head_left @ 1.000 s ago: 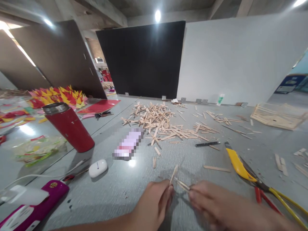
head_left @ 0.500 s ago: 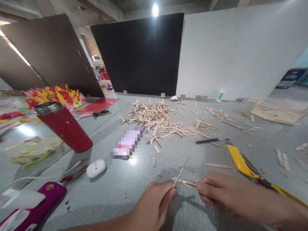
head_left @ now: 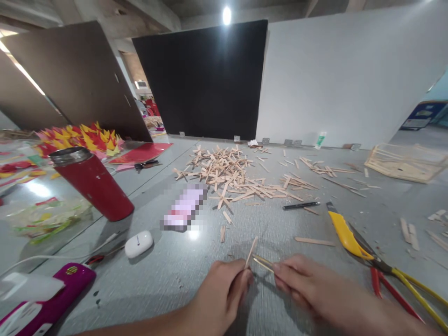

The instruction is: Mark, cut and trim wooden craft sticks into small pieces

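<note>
Grey tabletop [head_left: 154, 284] | stick pile [head_left: 224, 172] | black panel [head_left: 206, 79] behind | left hand [head_left: 222, 291] holds stick [head_left: 251, 252]

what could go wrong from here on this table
The thin gold-coloured tool in the right hand points at the wooden stick close to the left hand, so a slip might jab that hand. The red flask looks uncapped; if knocked, it could spill any contents, which are hidden, towards the purple power strip.
</note>
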`<state>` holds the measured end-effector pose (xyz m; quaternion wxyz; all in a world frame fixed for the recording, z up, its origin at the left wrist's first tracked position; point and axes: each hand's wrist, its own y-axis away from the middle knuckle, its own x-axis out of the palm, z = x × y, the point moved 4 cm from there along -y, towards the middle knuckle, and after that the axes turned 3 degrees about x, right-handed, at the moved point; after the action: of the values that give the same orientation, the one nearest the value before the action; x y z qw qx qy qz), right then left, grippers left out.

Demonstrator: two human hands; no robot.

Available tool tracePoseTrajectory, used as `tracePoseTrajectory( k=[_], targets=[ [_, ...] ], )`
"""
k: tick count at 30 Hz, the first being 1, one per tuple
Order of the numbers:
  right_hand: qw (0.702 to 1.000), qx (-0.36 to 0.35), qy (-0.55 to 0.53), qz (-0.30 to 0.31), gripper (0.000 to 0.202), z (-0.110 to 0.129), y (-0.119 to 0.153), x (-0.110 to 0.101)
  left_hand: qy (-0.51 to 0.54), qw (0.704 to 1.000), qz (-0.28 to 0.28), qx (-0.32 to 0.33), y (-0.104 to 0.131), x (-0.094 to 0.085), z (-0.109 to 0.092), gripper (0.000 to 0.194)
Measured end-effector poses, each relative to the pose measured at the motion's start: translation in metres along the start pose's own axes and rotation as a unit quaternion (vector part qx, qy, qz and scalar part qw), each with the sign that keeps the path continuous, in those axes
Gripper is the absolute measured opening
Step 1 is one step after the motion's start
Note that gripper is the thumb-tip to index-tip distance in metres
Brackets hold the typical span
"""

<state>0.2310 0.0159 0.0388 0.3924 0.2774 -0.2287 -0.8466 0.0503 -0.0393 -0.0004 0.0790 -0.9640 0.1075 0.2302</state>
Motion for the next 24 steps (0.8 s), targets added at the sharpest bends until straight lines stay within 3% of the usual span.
tracePoseTrajectory(
  k=[4,8,14,18,22,24],
  targets=[
    [0.994,-0.001,0.106,-0.033,0.040,0.009,0.004,-0.027,0.002,1.000,0.002,0.016,-0.001,-0.001,-0.001,0.039],
    [0.974,-0.041,0.219,-0.045,0.047,0.010,0.010,-0.037,-0.008,0.999,0.041,0.022,0.001,0.002,-0.005,0.041],
    [0.978,-0.053,0.193,-0.064,0.048,0.015,0.011,-0.039,0.024,1.000,0.017,-0.007,0.000,0.002,-0.004,0.041],
    [0.989,-0.059,0.121,-0.068,0.042,0.009,0.001,-0.018,0.014,1.000,-0.001,-0.025,-0.002,0.003,0.002,0.036],
    [0.998,-0.007,-0.056,0.028,0.047,-0.014,-0.017,0.034,-0.012,0.999,-0.018,-0.034,0.002,0.005,0.008,0.037],
    [0.996,-0.015,-0.072,0.046,0.049,-0.015,-0.019,0.043,-0.020,0.999,-0.031,-0.014,0.004,0.006,0.008,0.036]
  ],
)
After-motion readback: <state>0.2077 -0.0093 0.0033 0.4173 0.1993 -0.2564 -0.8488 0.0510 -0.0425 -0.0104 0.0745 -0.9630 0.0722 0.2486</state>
